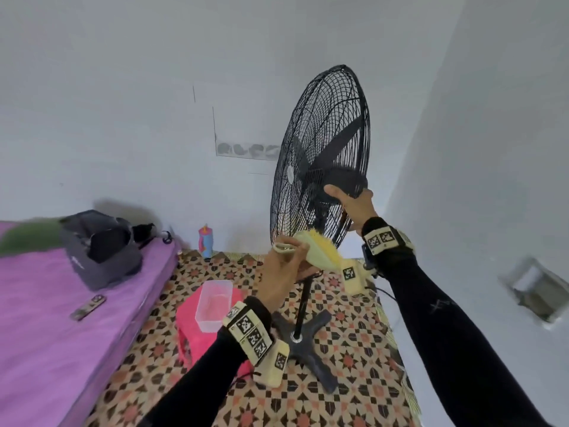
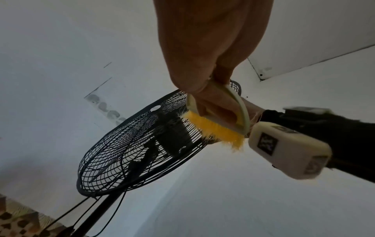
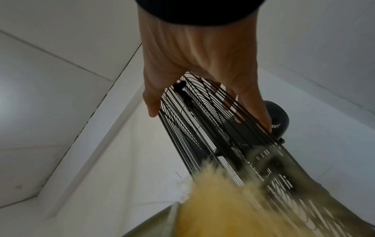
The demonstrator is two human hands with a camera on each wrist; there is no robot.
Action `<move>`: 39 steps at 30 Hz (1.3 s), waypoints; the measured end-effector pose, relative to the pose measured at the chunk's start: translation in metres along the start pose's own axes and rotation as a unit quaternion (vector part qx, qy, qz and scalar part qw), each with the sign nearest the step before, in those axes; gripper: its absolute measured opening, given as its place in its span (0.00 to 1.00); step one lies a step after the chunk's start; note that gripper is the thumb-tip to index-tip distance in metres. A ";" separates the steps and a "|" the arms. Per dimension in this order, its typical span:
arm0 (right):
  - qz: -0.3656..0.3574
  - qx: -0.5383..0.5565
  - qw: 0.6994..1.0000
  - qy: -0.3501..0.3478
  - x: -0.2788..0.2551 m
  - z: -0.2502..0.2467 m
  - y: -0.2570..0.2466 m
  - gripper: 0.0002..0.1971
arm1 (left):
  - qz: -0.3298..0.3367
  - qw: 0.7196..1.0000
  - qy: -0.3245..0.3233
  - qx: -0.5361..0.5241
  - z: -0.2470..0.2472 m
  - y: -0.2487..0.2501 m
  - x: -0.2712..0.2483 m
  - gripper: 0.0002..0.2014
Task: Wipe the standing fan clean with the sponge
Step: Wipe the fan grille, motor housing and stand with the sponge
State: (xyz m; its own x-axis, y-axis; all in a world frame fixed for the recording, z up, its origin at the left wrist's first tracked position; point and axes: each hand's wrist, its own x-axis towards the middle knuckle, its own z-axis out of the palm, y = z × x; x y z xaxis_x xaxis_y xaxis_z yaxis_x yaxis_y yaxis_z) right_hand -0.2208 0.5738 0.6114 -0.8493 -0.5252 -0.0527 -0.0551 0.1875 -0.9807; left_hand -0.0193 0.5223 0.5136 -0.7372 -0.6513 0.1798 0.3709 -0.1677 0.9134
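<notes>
A black standing fan [image 1: 323,134] stands on a cross base in the room's corner. My left hand [image 1: 291,257] grips the cream loop handle of the sponge [image 1: 317,251], a scrubber with yellow bristles, just below the cage's lower rim. In the left wrist view my left hand [image 2: 213,48] has fingers curled through the handle of the sponge [image 2: 215,129], bristles facing the fan [image 2: 125,152]. My right hand [image 1: 345,200] holds the fan by the rear motor housing. In the right wrist view my right hand [image 3: 198,56] straddles the cage of the fan [image 3: 202,125], thumb one side, fingers on the rear grille; the sponge [image 3: 219,208] blurs below.
A purple bed [image 1: 61,303] with a grey bag [image 1: 101,248] lies at the left. A pink stool [image 1: 184,328] carries a clear plastic tub [image 1: 214,303] beside the fan base [image 1: 311,343]. A bottle [image 1: 205,240] stands by the wall. White walls close in behind and right.
</notes>
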 end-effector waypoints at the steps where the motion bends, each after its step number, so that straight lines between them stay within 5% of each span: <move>1: -0.001 0.002 1.000 0.001 0.000 -0.001 0.000 0.68 | 0.007 1.000 0.012 0.003 0.000 0.001 0.002 0.05; 6: -0.016 0.009 1.000 0.016 0.003 -0.002 0.010 0.62 | 0.043 0.982 0.182 -0.018 -0.020 0.004 0.037 0.06; 12: -0.017 0.014 1.000 0.020 0.015 -0.004 0.015 0.60 | 0.036 0.996 0.075 0.032 0.018 -0.009 0.006 0.07; 20: -0.024 0.012 0.999 0.026 0.017 -0.003 0.017 0.60 | 0.078 0.971 0.224 -0.028 0.001 -0.016 0.036 0.06; 26: -0.031 0.001 0.999 0.036 0.016 -0.002 0.019 0.68 | 0.057 0.993 0.105 0.005 0.018 -0.017 0.017 0.06; 35: -0.022 -0.002 0.999 0.039 0.009 -0.002 0.018 0.65 | 0.056 0.983 0.173 -0.022 -0.006 0.012 0.073 0.03; 39: -0.024 0.000 0.999 0.049 0.017 -0.008 0.025 0.66 | -0.014 0.999 0.044 -0.009 -0.014 0.001 0.059 0.04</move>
State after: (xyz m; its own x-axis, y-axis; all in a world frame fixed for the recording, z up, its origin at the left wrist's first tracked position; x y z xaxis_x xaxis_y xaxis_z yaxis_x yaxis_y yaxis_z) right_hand -0.2407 0.5760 0.5871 -0.8930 -0.4498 0.0126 -0.0968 0.1648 -0.9816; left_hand -0.0547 0.4735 0.5202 -0.6947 -0.7091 0.1205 0.3613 -0.1992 0.9109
